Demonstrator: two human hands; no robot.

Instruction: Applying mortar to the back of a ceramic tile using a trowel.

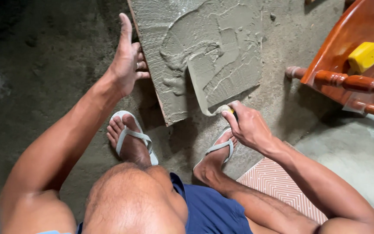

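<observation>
Clearly the right hand [248, 126] has its fingers clamped on a trowel [204, 84] spreading mortar just ahead; the left hand [128, 60], fingers curled on the tile [161, 99] edge, could let it tip.

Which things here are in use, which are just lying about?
In use:
- tile, steadied at its edge by the left hand
- mortar spread on the tile
- trowel, gripped by the right hand

Lying about:
- wooden chair
- yellow object on the chair
- patterned tile by the right leg
</observation>
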